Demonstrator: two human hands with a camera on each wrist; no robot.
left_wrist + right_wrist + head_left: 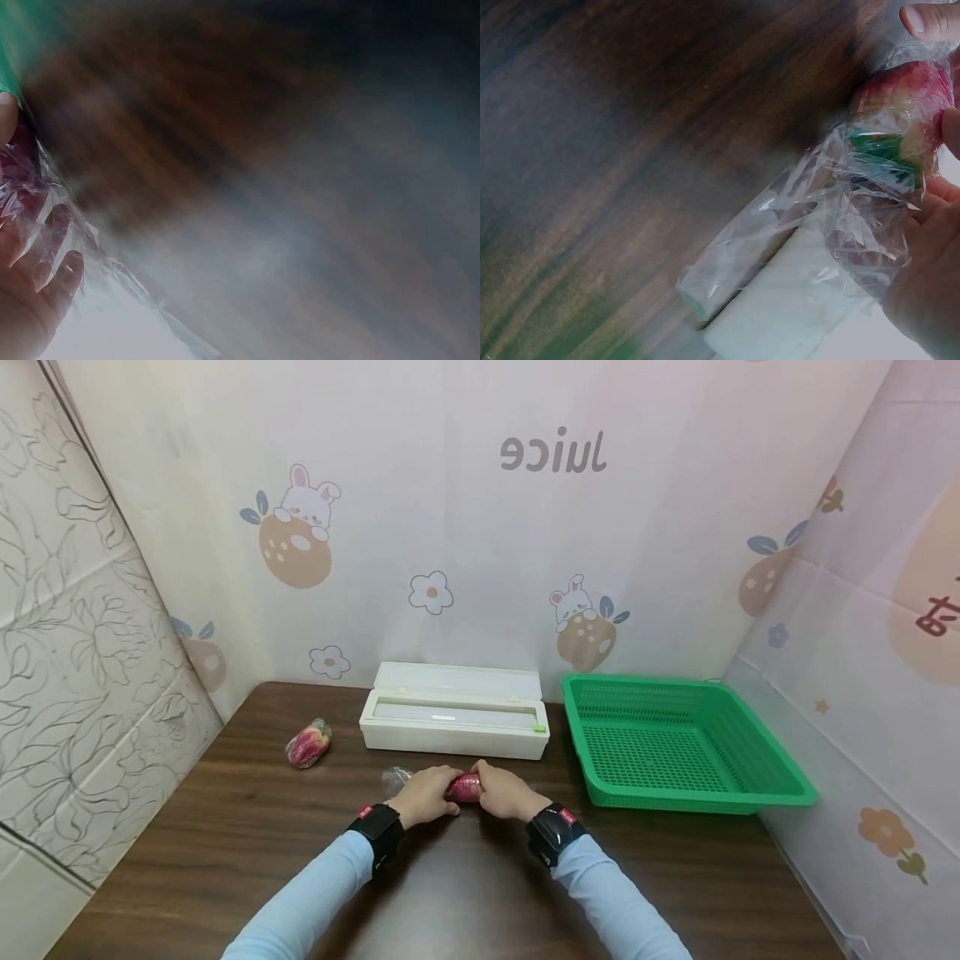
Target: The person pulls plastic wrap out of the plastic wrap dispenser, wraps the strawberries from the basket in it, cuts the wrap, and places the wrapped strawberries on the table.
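Both hands hold a red-and-yellow fruit (465,788), green at one end, in the middle of the table. My left hand (427,795) grips its left end, and my right hand (506,789) pinches its right end. Clear plastic film (877,217) covers the fruit in the right wrist view and trails loosely off it. More film (395,779) sticks out beside the left hand in the head view. In the left wrist view the fruit is mostly hidden behind the film and fingers (69,270).
Behind the hands stands a white cling film box (450,739), its lid (457,678) raised. A second wrapped fruit (309,743) lies at the left. At the right sits a green basket (675,799). Patterned sheets (450,527) hang behind the brown table (262,843).
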